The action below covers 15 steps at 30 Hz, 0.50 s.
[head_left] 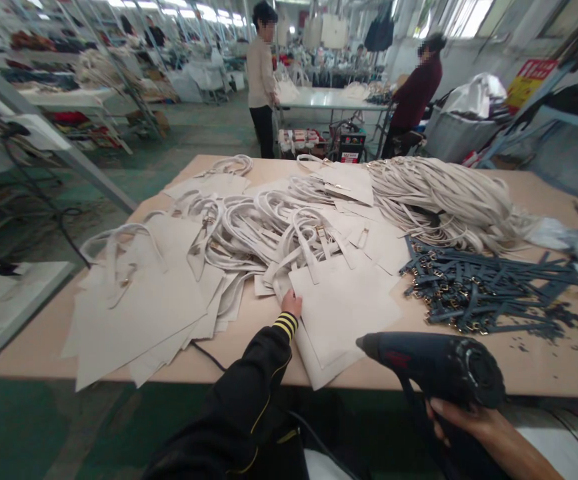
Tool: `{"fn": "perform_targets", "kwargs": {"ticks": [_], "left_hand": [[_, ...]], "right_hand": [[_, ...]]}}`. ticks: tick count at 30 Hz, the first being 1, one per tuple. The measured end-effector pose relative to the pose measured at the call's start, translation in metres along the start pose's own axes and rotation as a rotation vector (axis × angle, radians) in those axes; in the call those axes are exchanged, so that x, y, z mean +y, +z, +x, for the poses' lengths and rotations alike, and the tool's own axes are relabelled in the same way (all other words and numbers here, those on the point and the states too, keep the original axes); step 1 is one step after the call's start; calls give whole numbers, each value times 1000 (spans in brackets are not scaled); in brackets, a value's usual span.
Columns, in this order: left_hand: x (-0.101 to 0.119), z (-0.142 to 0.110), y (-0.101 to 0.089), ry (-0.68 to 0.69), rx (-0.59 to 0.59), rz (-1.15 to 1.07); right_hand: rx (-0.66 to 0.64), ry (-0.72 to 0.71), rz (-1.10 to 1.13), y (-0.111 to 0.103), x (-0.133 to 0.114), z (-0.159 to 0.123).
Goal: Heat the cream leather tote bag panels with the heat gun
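Head view: left hand (291,304) on cream panel (343,313), right hand (461,419) gripping heat gun (433,365).

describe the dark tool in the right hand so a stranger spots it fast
At the near edge of the long wooden table, the person's right hand grips a dark blue heat gun, nozzle pointing left. Unlike the flat straps behind it, it is bulky and held up.

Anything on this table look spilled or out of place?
Yes: small dark scraps lie scattered loose on the bare tabletop, just right of the heaped dark straps with metal buckles, as if spilled from the pile.
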<state>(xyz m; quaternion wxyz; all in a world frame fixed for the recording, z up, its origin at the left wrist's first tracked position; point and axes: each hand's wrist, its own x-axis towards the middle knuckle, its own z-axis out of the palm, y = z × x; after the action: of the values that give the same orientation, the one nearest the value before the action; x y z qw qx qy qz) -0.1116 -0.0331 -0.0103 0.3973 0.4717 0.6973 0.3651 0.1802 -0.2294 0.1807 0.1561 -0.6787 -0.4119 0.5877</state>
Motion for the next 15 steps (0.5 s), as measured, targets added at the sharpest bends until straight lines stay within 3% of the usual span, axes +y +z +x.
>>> {"fn": "perform_targets", "kwargs": {"ticks": [4,10,12,15], "left_hand": [[-3,5,2,-33,-29,8],[-5,4,1,-21,-64,27],[-3,2,0,0,-58,42],[12,14,-10,55,-29,70]], "right_hand": [[-173,9,-15,20,-11,-7],[-174,52,7,39,-23,-9],[-99,54,-2,37,-24,-6],[247,22,45,24,-24,9]]}}
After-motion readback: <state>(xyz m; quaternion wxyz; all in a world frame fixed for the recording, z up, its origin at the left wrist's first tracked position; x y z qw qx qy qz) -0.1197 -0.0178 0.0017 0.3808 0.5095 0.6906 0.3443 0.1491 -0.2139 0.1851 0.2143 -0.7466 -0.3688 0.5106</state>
